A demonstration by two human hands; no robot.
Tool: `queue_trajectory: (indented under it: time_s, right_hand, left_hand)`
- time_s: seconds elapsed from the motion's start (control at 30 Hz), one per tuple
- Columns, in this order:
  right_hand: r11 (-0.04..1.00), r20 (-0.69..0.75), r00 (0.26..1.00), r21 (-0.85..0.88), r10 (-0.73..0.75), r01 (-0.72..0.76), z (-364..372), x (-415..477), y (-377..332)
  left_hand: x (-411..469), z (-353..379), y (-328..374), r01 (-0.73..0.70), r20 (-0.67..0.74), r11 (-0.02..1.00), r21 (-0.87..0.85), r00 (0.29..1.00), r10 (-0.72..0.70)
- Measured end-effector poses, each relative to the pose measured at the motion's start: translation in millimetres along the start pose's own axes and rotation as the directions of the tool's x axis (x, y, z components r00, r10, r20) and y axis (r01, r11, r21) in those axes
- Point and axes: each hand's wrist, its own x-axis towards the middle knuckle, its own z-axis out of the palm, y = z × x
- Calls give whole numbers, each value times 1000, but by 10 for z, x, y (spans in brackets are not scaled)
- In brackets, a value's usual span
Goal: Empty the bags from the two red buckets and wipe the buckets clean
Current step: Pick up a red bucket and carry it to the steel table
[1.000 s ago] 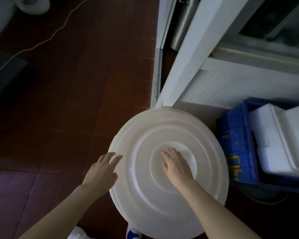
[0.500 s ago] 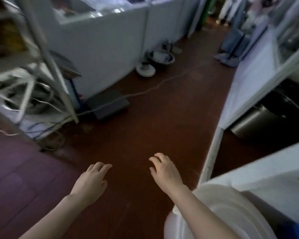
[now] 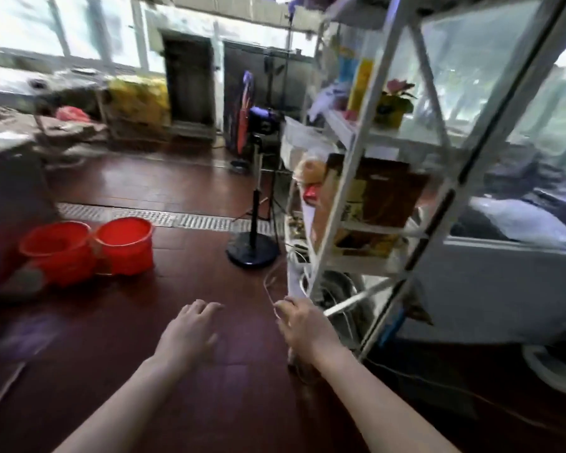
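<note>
Head view shows me the 2 red buckets (image 3: 125, 246) side by side on the floor (image 3: 193, 279), well ahead-left of my empty, relaxed-fingered left hand (image 3: 190, 331) and right hand (image 3: 307, 328), left nearer.

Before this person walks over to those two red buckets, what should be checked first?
1. Buckets located: left red bucket and right red bucket stand upright, side by side on the floor: ok.
2. Left hand free: ok.
3. Right hand free: ok, seems to hold nothing.
4. Trip hazards: white cable lies on the floor by the shelf rack: not ok.
5. Any bags inside the buckets: cannot tell, insides blurred.
6. A wiping cloth ready: cannot tell.
</note>
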Motion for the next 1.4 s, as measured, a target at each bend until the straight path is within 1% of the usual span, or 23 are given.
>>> queue_trajectory:
  time_s: [0.07, 0.17, 0.3, 0.47, 0.53, 0.6, 0.73, 0.83, 0.93, 1.0, 1.1, 1.17, 1.3, 1.4]
  right_hand:
    - [992, -4, 992, -21, -128, 128, 8, 526, -250]
    - [967, -11, 967, 28, -255, 255, 29, 1261, -544]
    - [918, -22, 919, 25, -394, 395, -22, 2123, -755]
    - [845, 45, 846, -48, -531, 533, -77, 3097, -898]
    - [845, 66, 845, -28, -531, 534, -39, 3498, -989]
    - [844, 107, 838, 23, -535, 536, 56, 3876, -1093]
    - [842, 207, 817, 89, -539, 533, 361, 4775, -1377]
    - [838, 235, 808, 66, -541, 542, 664, 5539, -1632]
    - [846, 248, 814, 51, -525, 530, 965, 6333, -1892]
    - [853, 286, 813, 35, -508, 521, 1120, 6811, -2054]
    - [873, 284, 832, 38, -476, 486, 1360, 7494, -2227]
    - [885, 282, 843, 54, -457, 462, 1528, 7911, -2273]
    - [915, 361, 849, 35, -386, 401, 1949, 8711, -2256]
    - [924, 407, 837, 51, -365, 378, 2259, 9468, -2281]
  left_hand:
    - [94, -197, -369, 120, -47, 993, 22, 992, -119]
    - [279, -440, -868, 262, -106, 963, 66, 961, -254]
    - [600, -804, -1305, 431, -208, 897, 99, 891, -405]
    - [986, -1051, -1683, 567, -336, 810, 147, 799, -499]
    - [1162, -1102, -1858, 605, -357, 785, 134, 768, -531]
    - [1359, -1134, -2047, 627, -349, 770, 118, 752, -559]
    - [1915, -1182, -2623, 650, -319, 746, 145, 745, -587]
    - [2448, -1219, -3247, 657, -298, 730, 188, 746, -595]
    - [2992, -1239, -3914, 668, -314, 728, 154, 732, -605]
    - [3298, -1236, -4305, 679, -296, 724, 123, 721, -627]
    - [3788, -1239, -4879, 686, -281, 718, 116, 716, -639]
    - [4116, -1230, -5203, 690, -259, 716, 101, 714, -651]
    - [4763, -1053, -5775, 695, -173, 714, 79, 715, -677]
    - [5324, -906, -6262, 720, -131, 694, -5, 688, -714]
